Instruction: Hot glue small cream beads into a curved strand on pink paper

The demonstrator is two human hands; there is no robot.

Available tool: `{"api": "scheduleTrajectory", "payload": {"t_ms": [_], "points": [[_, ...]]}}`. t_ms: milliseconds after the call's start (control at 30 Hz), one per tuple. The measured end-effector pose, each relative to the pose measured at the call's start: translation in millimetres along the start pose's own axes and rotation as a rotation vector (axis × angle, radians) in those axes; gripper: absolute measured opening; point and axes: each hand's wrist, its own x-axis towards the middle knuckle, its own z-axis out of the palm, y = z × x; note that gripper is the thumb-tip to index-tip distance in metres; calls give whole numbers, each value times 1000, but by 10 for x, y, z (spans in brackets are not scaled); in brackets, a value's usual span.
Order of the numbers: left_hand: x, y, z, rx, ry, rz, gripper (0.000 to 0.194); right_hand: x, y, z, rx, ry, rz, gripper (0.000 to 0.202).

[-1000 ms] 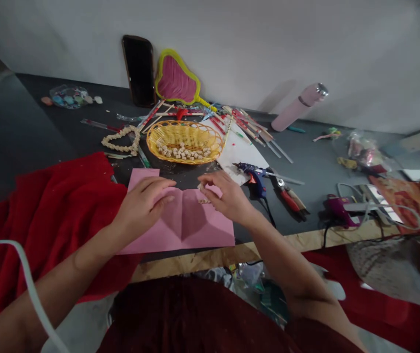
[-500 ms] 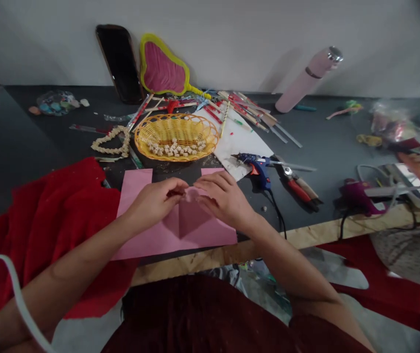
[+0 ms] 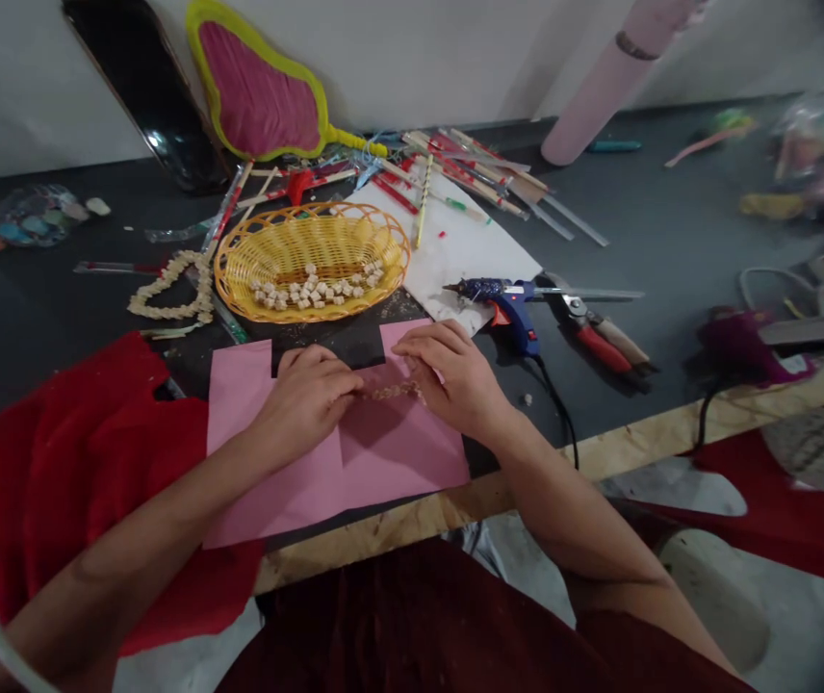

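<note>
Between my hands runs a short strand of small beige pieces [image 3: 394, 391], low over a pink paper sheet [image 3: 383, 452]. My left hand [image 3: 311, 393] pinches its left end between thumb and fingers. At the other end my right hand [image 3: 455, 373] has its fingers curled round the strand, hiding part of it. Just beyond the paper stands a yellow wicker basket [image 3: 311, 231] holding several small beige cubes [image 3: 318, 291]. Left of the basket lies a heart-shaped ring [image 3: 170, 313] of similar beige pieces.
A blue glue gun [image 3: 517, 313] and red-handled pliers [image 3: 600, 346] lie right of the paper. Sticks [image 3: 470, 178] pile up behind, near a pink bottle [image 3: 600, 91]. A phone [image 3: 144, 87] and yellow-edged fan [image 3: 260, 91] lean on the wall. Red cloth [image 3: 94, 462] covers the left front.
My view has tilted and come closer to the table. The hands have lowered slightly and moved a little apart, and the beige strand between them shows more clearly.
</note>
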Motion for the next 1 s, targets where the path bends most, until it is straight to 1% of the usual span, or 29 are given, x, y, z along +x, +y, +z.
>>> {"api": "scheduleTrajectory", "payload": {"t_ms": [67,200,300,433,567,733,1000], "points": [[8,6,11,-4,-11,1,22,-4,8,-7,-3,-3,-5,27],[17,10,-8,-9,6,-4,21,-12,15,-13,-11,-17,15,27],[-2,-40,-71,-28,27,-26,18,-31,-4,-11,-13,-20,28,24],[-97,-136,-130,-42,52,-17,24,-74,-48,20,-47,-64,35,17],[-199,-150,-74,-48,69,-32,24,-94,-59,58,-54,-121,18,17],[-214,-114,11,-31,73,-72,25,-88,-44,63,-47,-150,54,19],[-200,-129,13,27,103,-51,30,-91,-46,70,-54,-169,73,21]]}}
